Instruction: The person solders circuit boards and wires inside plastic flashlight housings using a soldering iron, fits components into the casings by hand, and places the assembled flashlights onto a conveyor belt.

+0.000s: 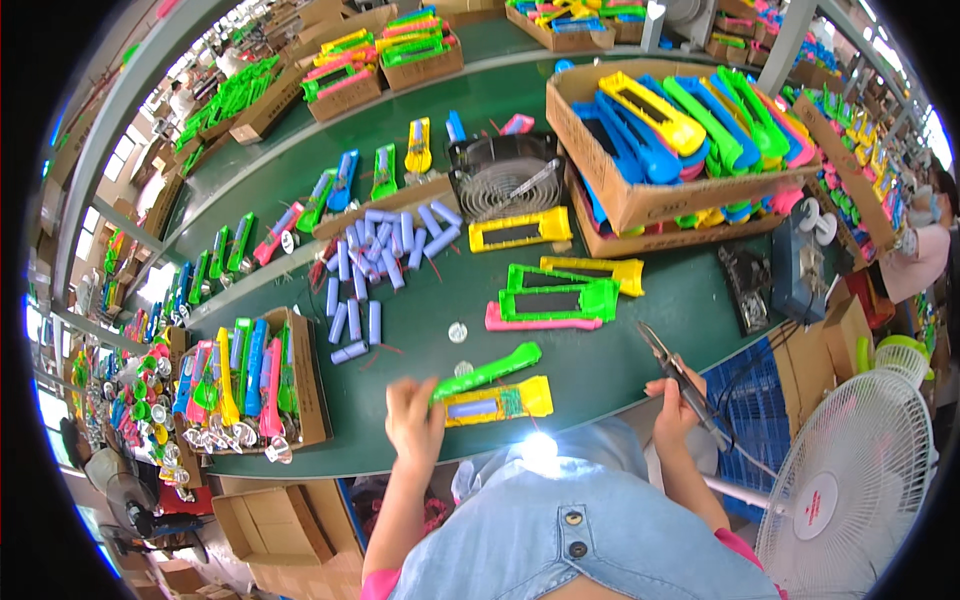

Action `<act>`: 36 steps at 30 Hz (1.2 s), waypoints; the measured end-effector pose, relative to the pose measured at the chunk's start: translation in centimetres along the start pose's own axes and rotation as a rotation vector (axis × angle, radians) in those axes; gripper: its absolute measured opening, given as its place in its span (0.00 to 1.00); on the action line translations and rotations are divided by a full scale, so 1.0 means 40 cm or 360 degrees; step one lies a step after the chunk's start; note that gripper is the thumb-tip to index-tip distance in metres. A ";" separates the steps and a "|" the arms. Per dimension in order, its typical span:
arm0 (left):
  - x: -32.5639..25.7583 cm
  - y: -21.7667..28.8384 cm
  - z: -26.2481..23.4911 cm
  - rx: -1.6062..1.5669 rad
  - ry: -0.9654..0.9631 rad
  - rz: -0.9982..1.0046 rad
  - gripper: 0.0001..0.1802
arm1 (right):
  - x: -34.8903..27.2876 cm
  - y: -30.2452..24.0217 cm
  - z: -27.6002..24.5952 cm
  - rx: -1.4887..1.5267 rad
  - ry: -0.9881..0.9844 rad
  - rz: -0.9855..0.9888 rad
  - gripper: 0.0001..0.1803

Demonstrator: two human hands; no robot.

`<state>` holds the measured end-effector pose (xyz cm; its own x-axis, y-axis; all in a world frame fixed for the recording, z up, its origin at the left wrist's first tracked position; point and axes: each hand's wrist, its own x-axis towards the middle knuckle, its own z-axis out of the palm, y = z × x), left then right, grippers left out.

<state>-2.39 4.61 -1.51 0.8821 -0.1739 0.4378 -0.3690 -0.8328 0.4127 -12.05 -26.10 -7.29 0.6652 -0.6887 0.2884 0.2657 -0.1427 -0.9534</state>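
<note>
My right hand (676, 408) is closed around a soldering iron (685, 380), its tip pointing up and away over the table. My left hand (412, 418) has its fingers closed at the near end of a green plastic housing (490, 372), which slants up to the right. Just below that lies an open yellow housing (500, 402) with a purple battery cell and a green circuit board inside. A bright white light (540, 450) glows at the table edge beside the yellow housing.
Loose purple cells (385, 245) are heaped left of several stacked housings (560, 295). A carton of finished-looking pieces (310, 380) stands left; a fuller carton (640, 200) stands far right. A small fan (508, 180) sits behind the cells, a white fan (850, 480) at right.
</note>
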 end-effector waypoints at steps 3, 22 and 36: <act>-0.045 0.007 -0.021 -0.0378 -0.0209 0.0195 0.27 | 0.023 0.017 -0.001 -0.0113 0.0024 -0.0075 0.10; 1.104 -0.021 0.396 -0.0313 -0.0239 -0.0119 0.27 | 0.078 0.084 0.003 -0.0839 0.0223 -0.0300 0.10; 1.097 0.149 0.690 0.0476 -0.0976 0.0854 0.30 | 0.068 0.079 -0.007 -0.0795 0.0279 -0.0194 0.12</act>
<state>42.21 -22.48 -1.89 0.6449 -0.7636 -0.0303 -0.7638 -0.6454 0.0092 -9.60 -28.65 -9.54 0.5123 -0.7483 0.4213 -0.0590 -0.5201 -0.8521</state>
